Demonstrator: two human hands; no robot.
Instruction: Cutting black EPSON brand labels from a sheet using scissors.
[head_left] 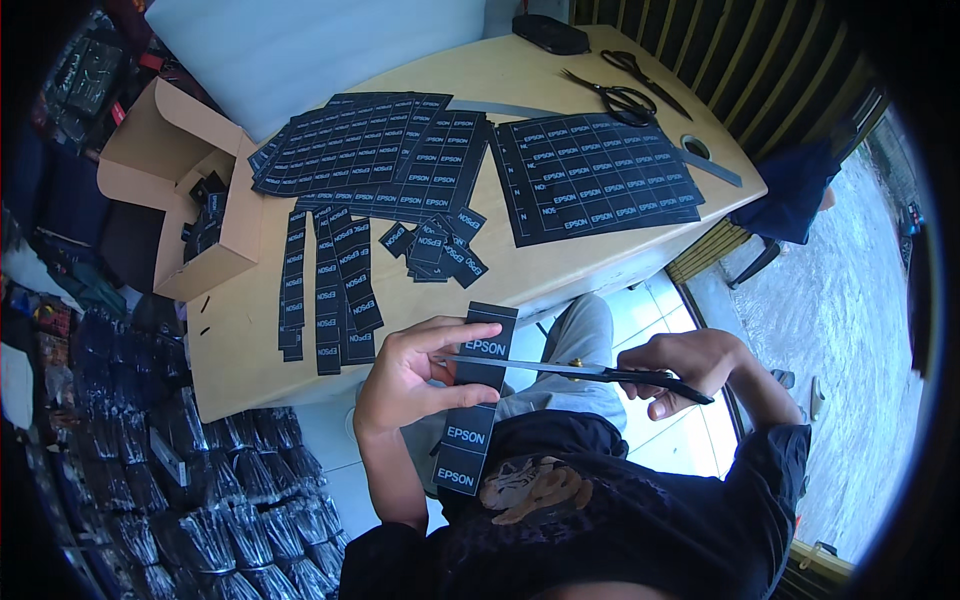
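My left hand (400, 385) pinches a black label strip (465, 420) with pale print, fingers near its upper part. The strip hangs upright in front of my lap, off the table edge. In my right hand (690, 360) is a pair of black-handled scissors (560, 369), its long blades lying level across the strip between my left thumb and fingers. Whether the blades have closed through the strip I cannot tell. Beyond my hands, a small pile of cut label pieces (430, 250) lies on the table, beside several uncut strips (328, 290).
The wooden table (245, 350) bears stacked label sheets (430, 160) and another sheet stack (600, 180). Two more scissors (628, 103), a tape roll (695, 147), a metal ruler (712, 167) and a black case (550, 34) lie farther back. An open cardboard box (235, 225) stands left; plastic-wrapped bundles (210, 540) fill the lower left.
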